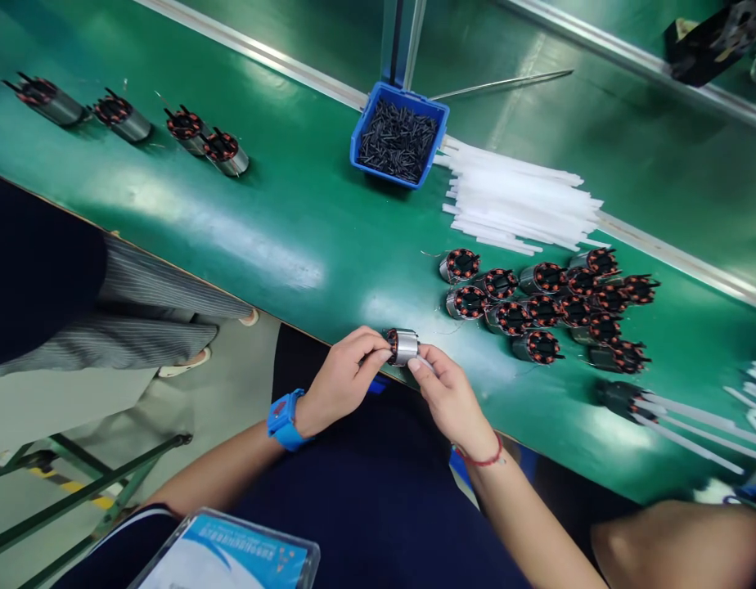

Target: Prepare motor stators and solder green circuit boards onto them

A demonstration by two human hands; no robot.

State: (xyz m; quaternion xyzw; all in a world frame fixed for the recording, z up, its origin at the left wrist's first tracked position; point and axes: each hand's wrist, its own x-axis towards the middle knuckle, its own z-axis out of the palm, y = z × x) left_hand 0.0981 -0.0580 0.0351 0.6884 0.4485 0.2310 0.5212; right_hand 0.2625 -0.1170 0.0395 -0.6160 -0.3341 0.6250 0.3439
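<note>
At the near edge of the green bench, a motor stator (405, 348) with a silver metal body lies on its side between my hands. My left hand (347, 372) pinches its left end, where copper windings and black plastic show. On the opposite end, my right hand (445, 388) grips with thumb and forefinger; a small pale piece seems to show by the thumb, too small to name. To the right stands a group of several similar stators (542, 311) with copper coils, black prongs and thin loose wires.
A blue bin (400, 180) of short black tubes stands at the back, beside a pile of white strips (519, 196). More stators (123, 119) sit far left. Another stator (623, 399) has white strips in it. People stand at left and right.
</note>
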